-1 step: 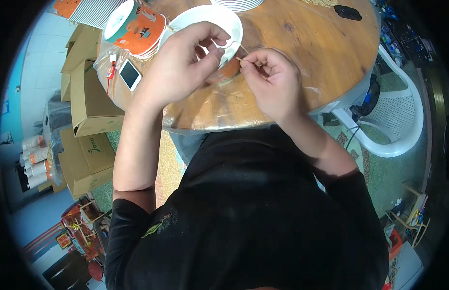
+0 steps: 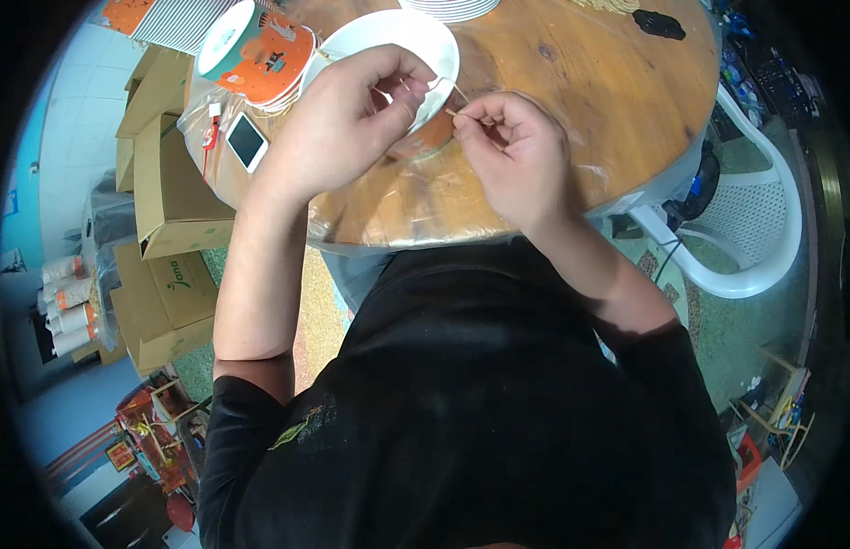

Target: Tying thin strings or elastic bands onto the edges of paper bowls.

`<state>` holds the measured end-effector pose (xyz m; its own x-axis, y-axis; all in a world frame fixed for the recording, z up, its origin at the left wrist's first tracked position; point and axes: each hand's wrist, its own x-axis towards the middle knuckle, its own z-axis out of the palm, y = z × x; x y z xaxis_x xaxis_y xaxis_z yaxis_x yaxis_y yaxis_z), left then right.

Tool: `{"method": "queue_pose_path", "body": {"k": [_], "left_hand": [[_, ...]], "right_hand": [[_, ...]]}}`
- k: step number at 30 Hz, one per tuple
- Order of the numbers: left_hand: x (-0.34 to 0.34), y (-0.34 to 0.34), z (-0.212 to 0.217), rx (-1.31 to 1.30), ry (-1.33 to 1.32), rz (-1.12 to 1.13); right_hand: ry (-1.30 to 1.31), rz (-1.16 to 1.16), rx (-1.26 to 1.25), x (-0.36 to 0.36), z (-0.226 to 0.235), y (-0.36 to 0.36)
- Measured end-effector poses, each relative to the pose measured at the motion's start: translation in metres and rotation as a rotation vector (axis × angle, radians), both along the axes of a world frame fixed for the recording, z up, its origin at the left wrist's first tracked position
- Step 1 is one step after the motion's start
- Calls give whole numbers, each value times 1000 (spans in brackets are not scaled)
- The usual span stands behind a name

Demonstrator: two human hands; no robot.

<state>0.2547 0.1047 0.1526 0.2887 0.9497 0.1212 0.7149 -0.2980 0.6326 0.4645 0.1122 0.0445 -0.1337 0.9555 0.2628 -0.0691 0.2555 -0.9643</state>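
A paper bucket (image 2: 375, 29) with a white inside and an orange outer wall stands in front of me, its mouth tilted up toward me. A thin pale cord (image 2: 461, 93) runs at its right rim, between my two hands. My left hand (image 2: 356, 114) reaches over the bucket, thumb and fingertips pinched at the rim on the cord's upper part. With thumb and forefinger, my right hand (image 2: 519, 146) pinches the cord's end just right of the bucket. Whether the cord passes through a hole in the rim is too small to tell.
Left on the round wooden table (image 2: 608, 110) are stacked orange and green paper buckets (image 2: 269, 62) and a white phone (image 2: 247, 142). Another bucket stack (image 2: 450, 7), a cord bundle (image 2: 608, 5) and a black item (image 2: 659, 25) lie at the back. Cardboard boxes (image 2: 182, 188) and a white chair (image 2: 754, 220) flank the table.
My left fingertips have shifted slightly and sit closer together at the rim. My right hand and the bucket are almost unmoved.
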Motion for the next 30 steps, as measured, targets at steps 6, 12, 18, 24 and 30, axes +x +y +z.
{"method": "queue_pose_path", "body": {"k": [6,12,18,24,30], "left_hand": [[-2,5,-2,-305,-32,64],[-3,7,-4,-282,-149,23],[-1,5,1,-327,-84,43],[-6,7,-1,-301,-85,-1],[-4,11,5,-339,-13,-46]], "right_hand": [[-13,16,-13,-4,3,-2],[9,12,-31,-5,-1,-3],[-44,-2,-32,-5,3,-3],[-37,3,-21,-9,5,-1],[-12,-11,-4,-10,1,0]]}}
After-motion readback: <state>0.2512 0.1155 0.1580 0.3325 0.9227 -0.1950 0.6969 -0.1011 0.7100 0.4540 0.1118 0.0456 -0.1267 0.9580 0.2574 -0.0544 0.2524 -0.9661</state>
